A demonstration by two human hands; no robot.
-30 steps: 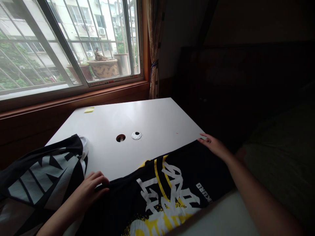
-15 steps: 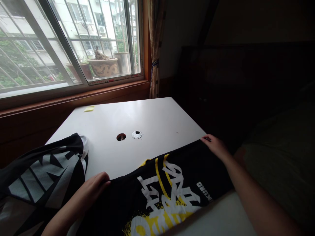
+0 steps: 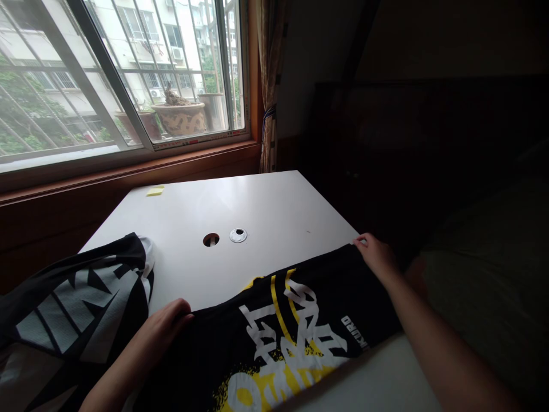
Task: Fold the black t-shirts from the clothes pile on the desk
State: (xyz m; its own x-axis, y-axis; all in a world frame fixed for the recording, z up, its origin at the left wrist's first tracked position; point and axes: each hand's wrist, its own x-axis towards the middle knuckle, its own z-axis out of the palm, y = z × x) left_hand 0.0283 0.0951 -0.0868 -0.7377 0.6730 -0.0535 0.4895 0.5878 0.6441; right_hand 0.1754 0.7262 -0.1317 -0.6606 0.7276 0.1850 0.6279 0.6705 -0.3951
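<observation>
Two bare hands hold out a black fabric garment printed with yellow patches and white lettering (image 3: 319, 294) along the near part of a smooth white tabletop (image 3: 270, 200). The left hand (image 3: 167, 326) is nearly closed, its fingers curled over the garment's far edge toward the left, part of the grip hidden from view; the right hand (image 3: 375, 254) pinches the far right corner, thumb and forefinger all but meeting. The cloth looks light, limp and hardly fragile, apt to sag or crease wherever it is not supported, and it would probably slide readily on the slick surface. The far edge and its corners appear the surest places to take hold, with the hands well apart to keep the cloth taut. Beside the left forearm lies a rumpled black, white and grey garment with large block letters (image 3: 86, 303). Farther back, a round dark opening (image 3: 211, 240) pierces the tabletop just beside a pale round disc with a hole (image 3: 238, 236), and a small yellow paper note (image 3: 155, 191) sits near the far left corner. Daylight enters through a sliding window with a metal frame (image 3: 148, 134), beyond which stand bars and a brown patterned flowerpot (image 3: 182, 119). A tied patterned curtain (image 3: 269, 86) hangs alongside; the room's right side is too dark to read.
</observation>
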